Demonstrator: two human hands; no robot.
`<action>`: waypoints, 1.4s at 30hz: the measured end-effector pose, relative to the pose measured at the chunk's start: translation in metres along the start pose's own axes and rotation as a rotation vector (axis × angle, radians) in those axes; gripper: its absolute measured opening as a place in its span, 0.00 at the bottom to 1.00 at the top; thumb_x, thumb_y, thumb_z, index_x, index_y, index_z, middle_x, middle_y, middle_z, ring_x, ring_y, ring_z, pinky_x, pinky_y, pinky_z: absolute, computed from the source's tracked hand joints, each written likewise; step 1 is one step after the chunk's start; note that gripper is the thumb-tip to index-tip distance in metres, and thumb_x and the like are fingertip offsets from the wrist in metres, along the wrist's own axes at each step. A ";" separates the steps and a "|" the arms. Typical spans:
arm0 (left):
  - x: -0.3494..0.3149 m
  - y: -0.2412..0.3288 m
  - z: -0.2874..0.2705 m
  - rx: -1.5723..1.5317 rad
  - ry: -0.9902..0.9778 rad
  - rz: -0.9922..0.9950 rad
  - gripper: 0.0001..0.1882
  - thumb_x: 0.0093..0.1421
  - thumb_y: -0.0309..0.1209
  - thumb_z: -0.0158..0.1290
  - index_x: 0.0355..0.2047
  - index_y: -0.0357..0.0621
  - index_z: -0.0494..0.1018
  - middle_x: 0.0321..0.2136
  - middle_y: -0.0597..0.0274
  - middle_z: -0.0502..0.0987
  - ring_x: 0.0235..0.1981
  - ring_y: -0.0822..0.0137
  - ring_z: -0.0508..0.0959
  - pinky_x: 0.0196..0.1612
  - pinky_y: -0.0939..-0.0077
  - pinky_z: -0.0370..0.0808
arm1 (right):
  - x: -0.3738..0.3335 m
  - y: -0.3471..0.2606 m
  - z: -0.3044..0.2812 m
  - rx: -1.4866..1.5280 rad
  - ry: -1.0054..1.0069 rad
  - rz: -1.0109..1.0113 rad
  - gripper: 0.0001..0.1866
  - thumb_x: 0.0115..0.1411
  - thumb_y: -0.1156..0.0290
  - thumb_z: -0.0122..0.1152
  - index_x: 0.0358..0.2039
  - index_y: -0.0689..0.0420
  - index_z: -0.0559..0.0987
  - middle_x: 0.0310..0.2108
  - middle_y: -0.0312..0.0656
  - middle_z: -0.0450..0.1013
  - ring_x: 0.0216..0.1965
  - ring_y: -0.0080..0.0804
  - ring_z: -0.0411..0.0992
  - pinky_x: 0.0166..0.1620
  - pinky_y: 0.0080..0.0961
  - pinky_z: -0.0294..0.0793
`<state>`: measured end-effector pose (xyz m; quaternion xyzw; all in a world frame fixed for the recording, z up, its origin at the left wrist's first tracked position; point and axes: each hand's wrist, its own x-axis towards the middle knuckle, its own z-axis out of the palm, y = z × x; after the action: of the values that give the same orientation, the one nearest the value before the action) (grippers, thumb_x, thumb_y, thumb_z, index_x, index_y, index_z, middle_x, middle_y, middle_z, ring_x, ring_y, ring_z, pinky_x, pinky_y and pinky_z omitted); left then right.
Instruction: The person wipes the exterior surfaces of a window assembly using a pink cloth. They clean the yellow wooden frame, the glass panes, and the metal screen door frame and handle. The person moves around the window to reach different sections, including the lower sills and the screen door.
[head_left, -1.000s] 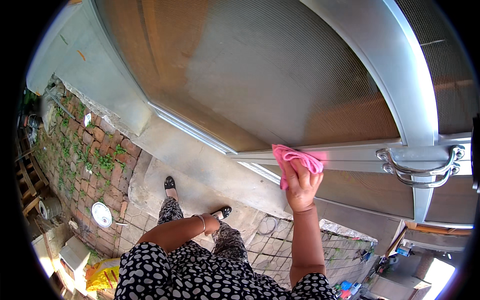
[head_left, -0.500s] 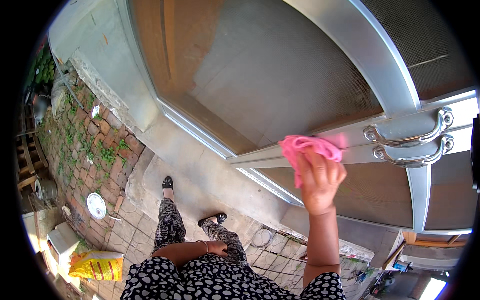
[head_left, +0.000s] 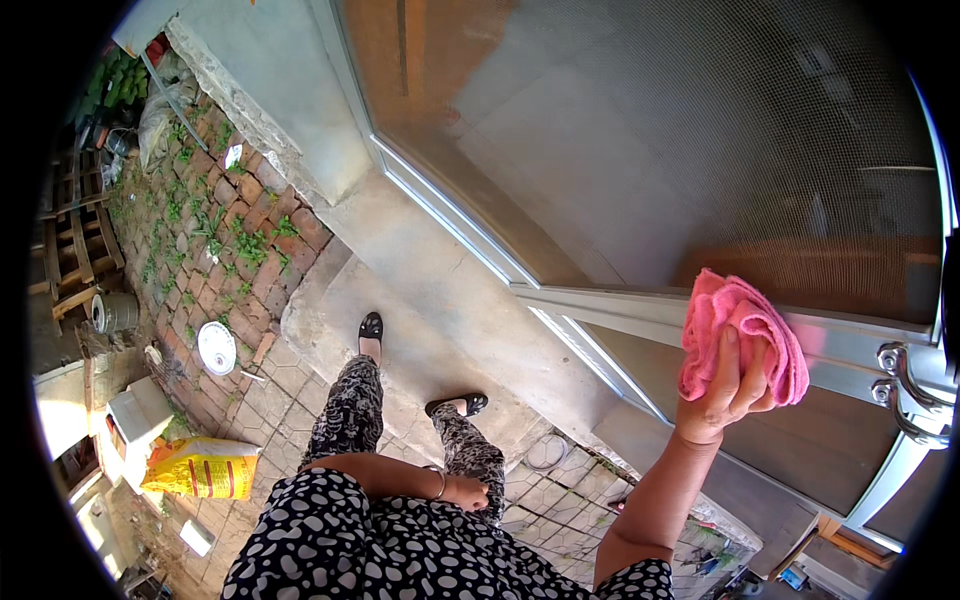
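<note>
Rough reddish-brown brick paving fills the left of the frame, beside a smooth, pale concrete step. At upper right, fine dark mesh sits in a silver metal door. At centre right, the person's right hand has its fingers bent around a soft, folded pink cloth that overlaps the door's flat rail, left of curved, shiny metal handles. Low at centre, the left hand curls loosely; whether it grips anything cannot be told.
</note>
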<state>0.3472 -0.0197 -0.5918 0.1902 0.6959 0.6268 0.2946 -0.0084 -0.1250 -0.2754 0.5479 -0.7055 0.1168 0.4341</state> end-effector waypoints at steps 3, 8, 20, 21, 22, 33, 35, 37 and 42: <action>-0.005 -0.013 -0.003 -0.454 -0.208 -0.125 0.12 0.62 0.39 0.56 0.39 0.44 0.76 0.36 0.59 0.79 0.37 0.67 0.75 0.40 0.66 0.72 | -0.002 0.002 0.007 -0.064 0.053 -0.040 0.24 0.46 0.75 0.78 0.45 0.57 0.81 0.56 0.45 0.66 0.54 0.48 0.69 0.54 0.37 0.78; -0.036 0.002 -0.029 -0.454 -0.551 -0.155 0.19 0.65 0.41 0.51 0.49 0.41 0.74 0.37 0.57 0.80 0.37 0.66 0.75 0.43 0.63 0.72 | -0.001 -0.005 0.009 -0.193 0.087 -0.056 0.23 0.50 0.71 0.77 0.47 0.55 0.78 0.55 0.46 0.67 0.55 0.48 0.68 0.55 0.37 0.75; -0.082 -0.177 -0.196 0.130 0.313 -0.408 0.10 0.61 0.37 0.54 0.36 0.44 0.74 0.32 0.53 0.80 0.36 0.48 0.80 0.38 0.54 0.74 | -0.066 -0.024 0.069 -0.349 0.161 -0.129 0.25 0.60 0.66 0.69 0.53 0.60 0.71 0.56 0.53 0.65 0.56 0.54 0.68 0.57 0.46 0.74; -0.083 -0.183 -0.212 0.205 0.360 -0.401 0.10 0.61 0.37 0.54 0.37 0.45 0.73 0.34 0.54 0.80 0.38 0.49 0.80 0.39 0.53 0.74 | -0.075 -0.024 0.075 -0.340 0.162 -0.143 0.25 0.61 0.65 0.68 0.53 0.60 0.70 0.56 0.53 0.65 0.56 0.54 0.68 0.57 0.46 0.74; -0.084 -0.189 -0.228 0.280 0.409 -0.393 0.10 0.61 0.36 0.54 0.38 0.46 0.73 0.35 0.55 0.79 0.39 0.49 0.80 0.40 0.53 0.74 | -0.085 -0.024 0.081 -0.329 0.163 -0.157 0.25 0.61 0.64 0.67 0.54 0.60 0.70 0.56 0.54 0.65 0.56 0.54 0.68 0.58 0.46 0.74; -0.078 -0.287 -0.235 0.646 0.082 -0.049 0.05 0.58 0.32 0.53 0.34 0.48 0.71 0.35 0.60 0.77 0.39 0.55 0.79 0.36 0.57 0.75 | -0.152 -0.026 0.107 -0.381 0.128 -0.153 0.25 0.63 0.65 0.65 0.57 0.61 0.73 0.58 0.59 0.64 0.55 0.58 0.70 0.57 0.44 0.79; -0.073 -0.306 -0.237 0.705 -0.029 -0.020 0.05 0.57 0.31 0.52 0.34 0.48 0.71 0.34 0.60 0.77 0.39 0.57 0.79 0.38 0.60 0.75 | -0.153 -0.043 0.123 -0.333 0.135 -0.131 0.24 0.63 0.65 0.64 0.57 0.61 0.72 0.58 0.60 0.64 0.55 0.58 0.71 0.56 0.43 0.80; -0.068 -0.283 -0.254 0.868 -0.137 0.062 0.04 0.58 0.29 0.51 0.35 0.47 0.70 0.31 0.61 0.75 0.36 0.59 0.78 0.39 0.64 0.74 | -0.156 -0.053 0.143 -0.273 0.158 -0.176 0.24 0.63 0.66 0.64 0.57 0.61 0.72 0.58 0.60 0.64 0.55 0.58 0.71 0.56 0.42 0.80; -0.074 -0.273 -0.288 0.860 0.099 0.169 0.07 0.57 0.26 0.50 0.37 0.46 0.71 0.31 0.62 0.73 0.37 0.63 0.76 0.41 0.67 0.71 | -0.203 -0.082 0.184 -0.166 0.181 0.015 0.28 0.57 0.65 0.70 0.56 0.58 0.72 0.58 0.52 0.67 0.56 0.51 0.71 0.58 0.43 0.76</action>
<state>0.2449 -0.3243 -0.8365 0.3216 0.8886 0.3106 0.1026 -0.0211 -0.1369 -0.5613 0.4920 -0.6746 0.1101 0.5391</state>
